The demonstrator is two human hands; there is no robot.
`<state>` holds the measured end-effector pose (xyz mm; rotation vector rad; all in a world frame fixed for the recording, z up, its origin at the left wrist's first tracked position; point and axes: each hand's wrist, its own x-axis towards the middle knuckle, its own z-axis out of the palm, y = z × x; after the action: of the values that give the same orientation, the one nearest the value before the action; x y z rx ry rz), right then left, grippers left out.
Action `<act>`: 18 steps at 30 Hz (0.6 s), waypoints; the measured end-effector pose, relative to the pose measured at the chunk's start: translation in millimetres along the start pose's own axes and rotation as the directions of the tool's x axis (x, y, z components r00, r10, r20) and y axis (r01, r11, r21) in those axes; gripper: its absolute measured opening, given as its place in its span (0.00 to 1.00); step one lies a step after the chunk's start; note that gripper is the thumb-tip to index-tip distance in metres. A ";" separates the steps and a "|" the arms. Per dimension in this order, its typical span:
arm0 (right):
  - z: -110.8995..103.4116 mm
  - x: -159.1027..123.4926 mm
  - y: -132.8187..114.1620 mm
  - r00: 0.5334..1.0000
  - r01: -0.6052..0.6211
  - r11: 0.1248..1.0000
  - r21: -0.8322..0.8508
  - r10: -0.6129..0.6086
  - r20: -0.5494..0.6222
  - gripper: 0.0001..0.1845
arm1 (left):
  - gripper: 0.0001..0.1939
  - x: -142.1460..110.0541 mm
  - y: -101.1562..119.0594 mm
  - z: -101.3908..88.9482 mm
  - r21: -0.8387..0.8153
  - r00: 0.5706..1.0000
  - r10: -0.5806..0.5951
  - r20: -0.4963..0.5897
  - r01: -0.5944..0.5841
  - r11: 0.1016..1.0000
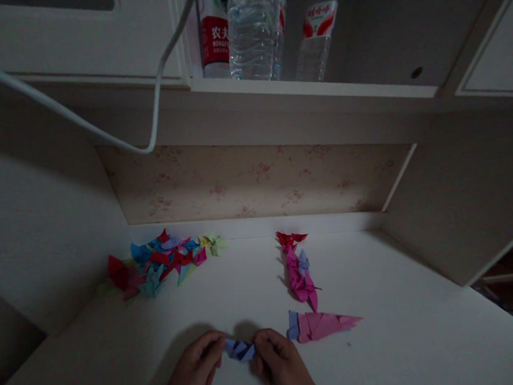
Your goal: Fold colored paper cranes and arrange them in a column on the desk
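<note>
The blue fold lies between both hands, its long axis running fingertip to fingertip. The left hand and right hand each pinch an end, equally near; in the dim light the grip seems firm.

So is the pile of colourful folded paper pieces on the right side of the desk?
No, the pile of folded paper pieces lies at the far left of the desk.
</note>
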<state>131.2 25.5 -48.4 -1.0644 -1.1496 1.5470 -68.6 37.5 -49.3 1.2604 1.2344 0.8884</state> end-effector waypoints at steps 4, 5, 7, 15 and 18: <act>-0.8 -1.3 0.3 1.000 0.007 1.000 -0.028 -0.007 -0.002 0.25 | 0.25 -1.4 4.9 1.7 -0.023 1.000 -0.005 -0.027 0.004 1.000; -0.5 -1.7 0.0 1.000 0.012 0.999 -0.031 -0.012 -0.003 0.24 | 0.25 -1.9 6.2 2.1 -0.018 1.000 0.000 -0.029 -0.001 1.000; 0.3 -2.1 -0.9 1.000 0.024 1.000 -0.019 -0.024 -0.013 0.24 | 0.23 -2.5 8.0 2.5 -0.004 1.000 0.010 -0.026 -0.010 1.000; 1.9 -1.2 -0.1 0.997 0.050 0.996 0.072 -0.045 -0.061 0.21 | 0.23 -1.8 10.0 2.8 -0.002 1.000 0.025 -0.019 -0.025 1.000; 1.0 2.1 4.0 0.997 0.046 0.993 0.113 -0.038 -0.066 0.21 | 0.22 -2.2 10.3 3.5 0.001 0.999 0.028 -0.026 -0.028 1.000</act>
<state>129.2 26.6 -52.4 -0.9996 -1.0212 1.5167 -64.1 36.3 -39.2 1.2734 1.2402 0.9270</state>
